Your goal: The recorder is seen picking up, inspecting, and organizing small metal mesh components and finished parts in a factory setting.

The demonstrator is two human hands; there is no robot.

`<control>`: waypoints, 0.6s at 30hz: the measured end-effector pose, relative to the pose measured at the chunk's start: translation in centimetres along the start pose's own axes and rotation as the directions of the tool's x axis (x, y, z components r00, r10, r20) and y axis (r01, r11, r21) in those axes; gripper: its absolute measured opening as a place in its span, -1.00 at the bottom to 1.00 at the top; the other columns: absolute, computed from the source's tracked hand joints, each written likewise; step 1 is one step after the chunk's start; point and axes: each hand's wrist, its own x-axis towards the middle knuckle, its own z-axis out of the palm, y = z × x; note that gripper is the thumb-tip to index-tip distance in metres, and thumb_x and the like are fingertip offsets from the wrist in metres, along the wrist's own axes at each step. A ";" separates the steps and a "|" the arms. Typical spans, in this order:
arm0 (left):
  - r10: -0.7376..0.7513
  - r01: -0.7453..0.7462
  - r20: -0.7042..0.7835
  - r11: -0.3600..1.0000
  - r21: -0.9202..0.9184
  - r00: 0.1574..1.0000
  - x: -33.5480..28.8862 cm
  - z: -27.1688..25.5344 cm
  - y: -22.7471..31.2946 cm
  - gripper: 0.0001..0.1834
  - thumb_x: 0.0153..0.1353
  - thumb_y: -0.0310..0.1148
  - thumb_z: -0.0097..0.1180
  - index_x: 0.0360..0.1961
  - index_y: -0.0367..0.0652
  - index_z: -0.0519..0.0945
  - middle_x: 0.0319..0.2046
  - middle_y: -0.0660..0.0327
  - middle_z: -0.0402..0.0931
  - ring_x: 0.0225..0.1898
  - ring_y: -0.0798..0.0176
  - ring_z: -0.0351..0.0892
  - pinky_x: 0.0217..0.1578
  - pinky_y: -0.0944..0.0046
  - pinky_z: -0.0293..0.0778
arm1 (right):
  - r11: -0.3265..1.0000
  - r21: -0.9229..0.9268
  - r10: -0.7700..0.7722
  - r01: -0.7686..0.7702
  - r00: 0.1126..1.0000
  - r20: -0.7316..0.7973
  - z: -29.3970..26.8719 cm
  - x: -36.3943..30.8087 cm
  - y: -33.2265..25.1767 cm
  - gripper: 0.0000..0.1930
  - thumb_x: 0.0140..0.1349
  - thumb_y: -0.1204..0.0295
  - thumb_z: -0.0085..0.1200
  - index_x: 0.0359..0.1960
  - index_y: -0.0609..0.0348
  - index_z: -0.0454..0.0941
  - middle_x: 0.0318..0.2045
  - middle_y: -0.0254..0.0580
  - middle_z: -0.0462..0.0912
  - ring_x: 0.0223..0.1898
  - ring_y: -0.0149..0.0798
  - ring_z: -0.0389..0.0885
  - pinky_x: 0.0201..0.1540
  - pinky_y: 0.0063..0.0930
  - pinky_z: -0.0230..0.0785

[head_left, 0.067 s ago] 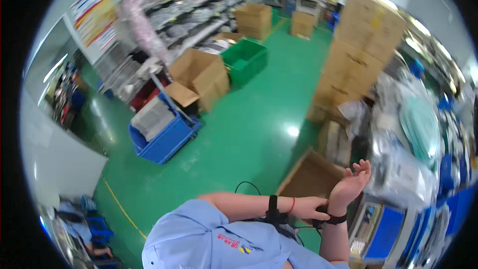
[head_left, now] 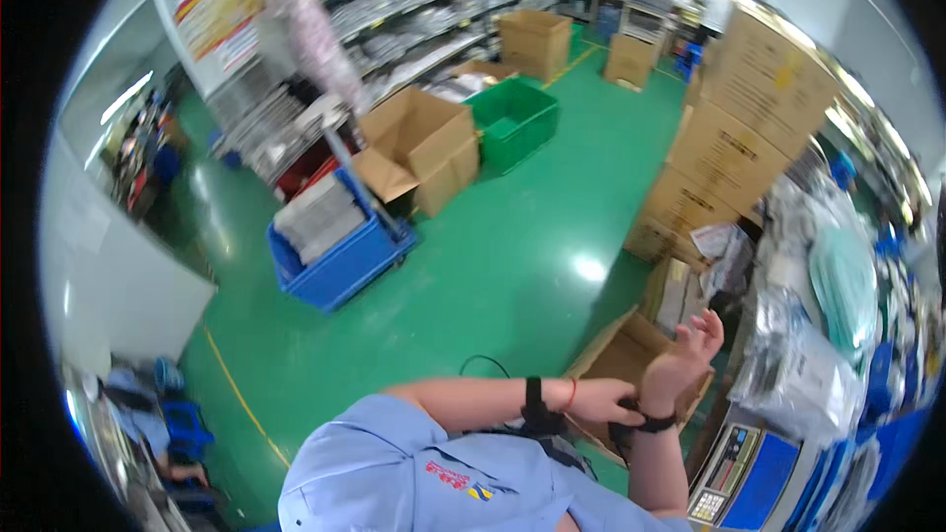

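Note:
My left hand (head_left: 603, 402) reaches across my front to my right wrist. Its fingers and thumb are closed on a black wrist strap (head_left: 658, 423) there, partly hiding it. Palm up and fingers loosely spread, my right hand (head_left: 678, 366) is raised with nothing in it. Around my left wrist are another black strap with a small block (head_left: 537, 406) and a thin red cord. Below and behind both hands stands an open cardboard box (head_left: 626, 350) on the floor.
At right, a scale with a blue plate (head_left: 757, 478) stands beside plastic-wrapped goods (head_left: 798, 355). Tall stacked cartons (head_left: 729, 143) rise beyond. Across the green floor are a blue cart (head_left: 340, 266), an open carton (head_left: 419, 138) and a green crate (head_left: 517, 128). Another person (head_left: 138, 409) sits at lower left.
The whole view has shifted, with the room's things now farther right. My left hand stays at my right wrist; my right fingers look slightly more curled.

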 end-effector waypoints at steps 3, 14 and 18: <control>-0.115 0.121 -0.123 0.992 0.042 0.986 -9.3 -6.2 0.9 -0.49 0.23 -0.10 0.08 -0.01 -0.36 0.45 -0.10 -0.04 0.54 -0.07 0.14 0.52 -0.03 0.18 0.40 | 0.951 -0.093 -0.250 0.294 0.911 0.327 10.0 -4.6 4.3 -0.71 0.29 0.40 -0.14 0.02 0.19 0.34 -0.05 -0.14 0.38 -0.11 -0.31 0.35 -0.05 -0.43 0.23; -0.091 -0.465 -0.995 0.883 -0.066 -0.033 -31.2 -24.4 -3.2 -0.83 0.33 -0.27 -0.04 -0.14 -0.09 0.42 -0.21 0.31 0.44 -0.21 0.44 0.43 -0.22 0.41 0.38 | 0.916 -0.047 0.228 -0.399 0.421 0.878 29.8 -16.6 10.7 -0.63 0.32 0.27 -0.09 0.05 0.24 0.32 -0.02 -0.14 0.43 -0.05 -0.26 0.41 -0.03 -0.41 0.28; 0.117 -0.449 -0.923 0.847 0.286 -0.367 -29.7 -31.1 0.1 -0.90 0.32 -0.39 -0.07 -0.17 -0.12 0.39 -0.22 0.27 0.44 -0.24 0.42 0.43 -0.26 0.39 0.37 | 0.833 -0.277 0.251 -0.478 -0.119 0.961 31.5 -19.2 14.5 -0.53 0.23 0.39 0.06 0.14 0.27 0.24 -0.04 -0.24 0.43 -0.03 -0.44 0.39 0.02 -0.48 0.27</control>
